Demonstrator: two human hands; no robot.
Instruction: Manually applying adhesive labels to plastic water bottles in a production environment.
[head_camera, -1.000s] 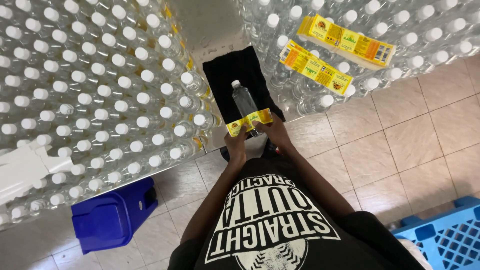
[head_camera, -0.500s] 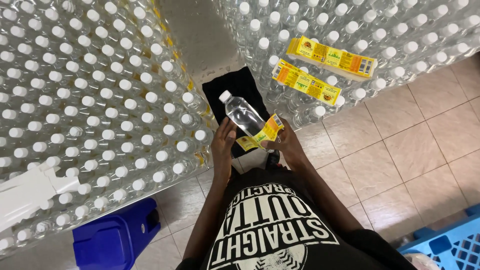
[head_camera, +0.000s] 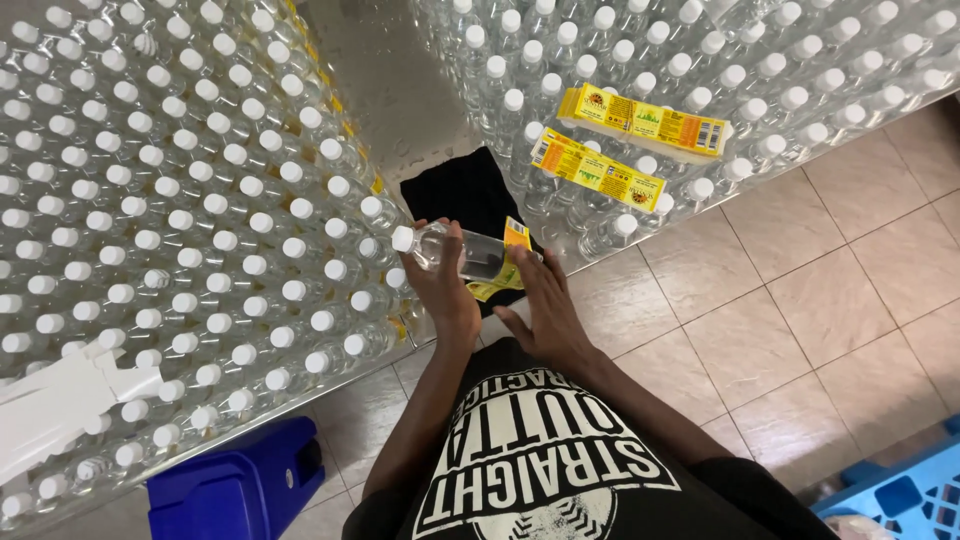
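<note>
A clear plastic water bottle (head_camera: 455, 250) with a white cap lies sideways, cap to the left, above a black cloth (head_camera: 465, 195). My left hand (head_camera: 447, 290) grips it from below near the neck. My right hand (head_camera: 540, 300) presses flat against the bottle's lower half, where a yellow label (head_camera: 508, 262) is partly wrapped around it. Two stacks of the same yellow labels (head_camera: 596, 167) (head_camera: 645, 121) rest on the caps of the bottles to the right.
Several rows of white-capped clear bottles (head_camera: 180, 200) crowd a metal table to the left, and more (head_camera: 700, 60) stand at the upper right. A blue bin (head_camera: 235, 485) sits on the tiled floor (head_camera: 800, 300) at lower left, a blue crate (head_camera: 900, 495) at lower right.
The bottle has swung from pointing away from me to lying sideways with its cap to the left. The label has gone from stretched flat across it to wrapped around its lower half.
</note>
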